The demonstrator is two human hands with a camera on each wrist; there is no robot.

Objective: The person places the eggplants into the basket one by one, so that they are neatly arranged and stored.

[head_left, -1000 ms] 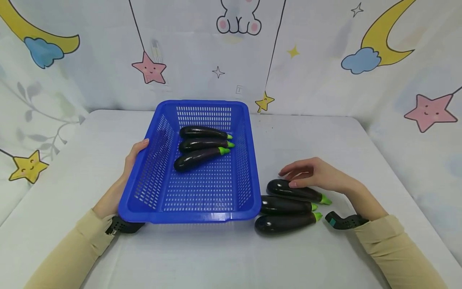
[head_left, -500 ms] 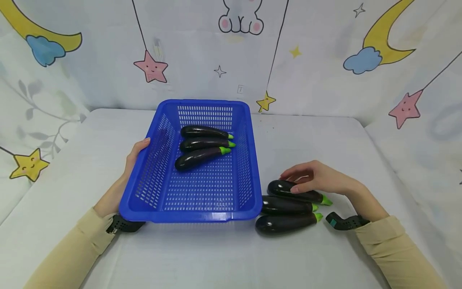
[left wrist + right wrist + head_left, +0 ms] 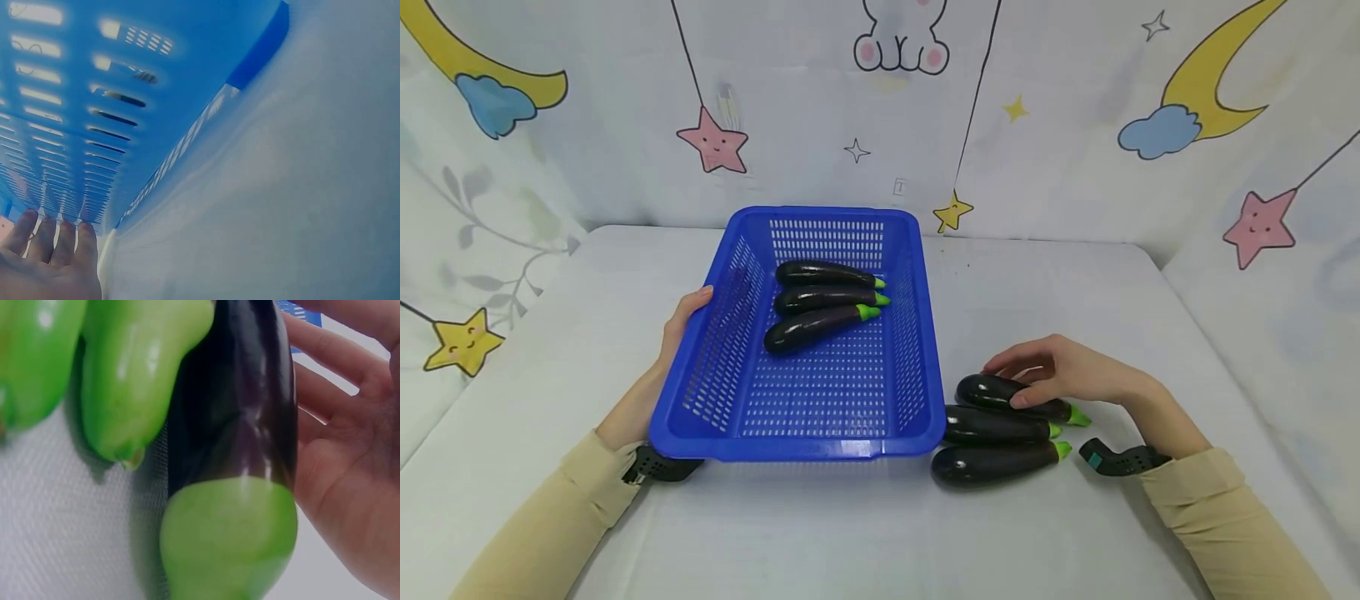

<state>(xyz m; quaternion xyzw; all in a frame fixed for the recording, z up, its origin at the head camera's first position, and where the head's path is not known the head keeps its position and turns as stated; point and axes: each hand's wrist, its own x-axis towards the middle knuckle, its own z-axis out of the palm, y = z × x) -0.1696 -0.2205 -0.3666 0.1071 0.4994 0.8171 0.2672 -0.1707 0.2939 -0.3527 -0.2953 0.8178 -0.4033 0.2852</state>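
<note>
In the head view, my left hand (image 3: 658, 367) is at the left side of a blue mesh basket (image 3: 842, 450), a digit tip on its rim. The left wrist view shows several fingers (image 3: 64, 244) against the outer wall. Three dark eggplants with green stems lie inside, the nearest eggplant (image 3: 812, 328) slightly slanted. To the basket's right, my right hand (image 3: 1067, 367) grips the farthest eggplant (image 3: 1048, 407) of a row of three, thumb on its near side. The middle eggplant (image 3: 996, 426) and front eggplant (image 3: 992, 463) lie beside it; the basket rim hides the middle one's tip.
A white cloth-covered table (image 3: 820, 533) carries everything. Behind it hangs a white curtain (image 3: 805, 100) printed with stars and moons. Each wrist wears a black band, such as the right wristband (image 3: 1123, 460).
My right hand has shifted slightly toward the stem end of the farthest eggplant, its thumb sliding a little to the right. The left hand and basket stay nearly still.
</note>
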